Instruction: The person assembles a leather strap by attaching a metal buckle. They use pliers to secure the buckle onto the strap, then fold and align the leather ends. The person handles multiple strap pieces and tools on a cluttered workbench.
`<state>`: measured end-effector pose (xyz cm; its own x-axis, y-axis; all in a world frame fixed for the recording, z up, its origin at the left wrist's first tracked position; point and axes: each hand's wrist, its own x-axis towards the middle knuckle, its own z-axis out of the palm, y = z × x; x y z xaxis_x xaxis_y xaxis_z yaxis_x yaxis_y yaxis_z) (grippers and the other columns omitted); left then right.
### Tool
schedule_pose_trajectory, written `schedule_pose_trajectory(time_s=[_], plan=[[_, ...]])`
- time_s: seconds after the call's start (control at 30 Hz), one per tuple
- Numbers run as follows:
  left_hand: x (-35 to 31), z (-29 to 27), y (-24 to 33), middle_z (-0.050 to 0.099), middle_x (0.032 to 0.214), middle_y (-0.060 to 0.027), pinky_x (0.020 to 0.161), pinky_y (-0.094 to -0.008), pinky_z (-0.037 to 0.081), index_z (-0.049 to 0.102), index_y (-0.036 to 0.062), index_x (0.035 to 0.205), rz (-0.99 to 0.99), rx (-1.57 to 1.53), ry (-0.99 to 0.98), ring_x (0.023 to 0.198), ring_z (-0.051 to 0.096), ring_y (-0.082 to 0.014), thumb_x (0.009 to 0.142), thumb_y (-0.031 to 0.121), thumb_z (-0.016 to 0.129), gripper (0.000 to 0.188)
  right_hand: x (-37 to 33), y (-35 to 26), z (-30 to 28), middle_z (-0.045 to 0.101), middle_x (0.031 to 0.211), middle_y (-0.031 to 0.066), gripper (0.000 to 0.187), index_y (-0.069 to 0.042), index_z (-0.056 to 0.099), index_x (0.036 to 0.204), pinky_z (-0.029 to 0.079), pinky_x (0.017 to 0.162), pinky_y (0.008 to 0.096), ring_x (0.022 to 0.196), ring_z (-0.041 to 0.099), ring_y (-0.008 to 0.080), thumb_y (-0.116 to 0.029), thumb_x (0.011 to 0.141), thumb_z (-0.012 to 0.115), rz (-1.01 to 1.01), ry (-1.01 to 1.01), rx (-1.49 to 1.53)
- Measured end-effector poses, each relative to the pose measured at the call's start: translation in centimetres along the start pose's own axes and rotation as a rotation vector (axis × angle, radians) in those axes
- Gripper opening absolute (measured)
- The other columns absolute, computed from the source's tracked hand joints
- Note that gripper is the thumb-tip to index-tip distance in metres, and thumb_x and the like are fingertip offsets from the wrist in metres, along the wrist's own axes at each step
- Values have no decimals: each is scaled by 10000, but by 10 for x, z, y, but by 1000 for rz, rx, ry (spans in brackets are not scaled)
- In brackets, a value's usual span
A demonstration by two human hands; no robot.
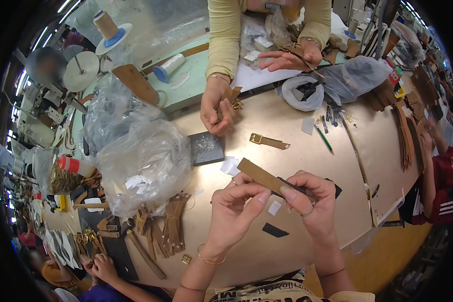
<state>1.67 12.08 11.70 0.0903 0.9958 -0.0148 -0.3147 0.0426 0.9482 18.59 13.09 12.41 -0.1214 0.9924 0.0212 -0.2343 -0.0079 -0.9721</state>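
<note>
While left hand (236, 211) and right hand (315, 199) pinch brown leather strap (259, 174) over bench (302, 156), dark letters (288, 286) show on cream shirt (264, 296); small white paper (274, 208) lies near.

Clock centred on held strip (259, 172): brown, leather-like, smooth, matt. Tabletop (267, 115) beneath: smooth, satin sheen, bright glare. 12 o'clock: buckle (256, 138), polished gold-coloured metal. Between 1 and 2: grey bag (357, 78), thin translucent plastic, soft shine. 2: pencil (324, 139), glossy green coat. 8: strap bundle (174, 224), matt, leather-like; beyond, tool handle (145, 254), smooth wood look. 9: big bag (146, 156), clear plastic, crinkled, glossy. 10: dark slab (206, 148), surface pale-speckled.
</note>
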Motion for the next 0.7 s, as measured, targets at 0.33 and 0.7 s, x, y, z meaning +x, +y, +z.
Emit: schedule_pose_trajectory(time_s=[0.33, 0.7], plan=[[-15, 4, -1, 618, 994, -81, 877, -304, 438, 700, -15, 958, 28, 76, 95, 964, 552, -162, 827, -26, 678, 133, -5, -4, 3, 636, 789, 41, 129, 43, 676, 935, 439, 621, 207, 691, 568, 69, -39, 836, 684, -54, 7, -104], [8, -21, 26, 603, 1123, -103, 906, -309, 438, 668, -40, 1080, 126, 286, -47, 1030, 553, -162, 889, 55, 568, 236, 4, -15, -20, 676, 807, 57, 168, 36, 693, 944, 484, 687, 238, 748, 603, 87, -88, 831, 710, 58, -252, -279]])
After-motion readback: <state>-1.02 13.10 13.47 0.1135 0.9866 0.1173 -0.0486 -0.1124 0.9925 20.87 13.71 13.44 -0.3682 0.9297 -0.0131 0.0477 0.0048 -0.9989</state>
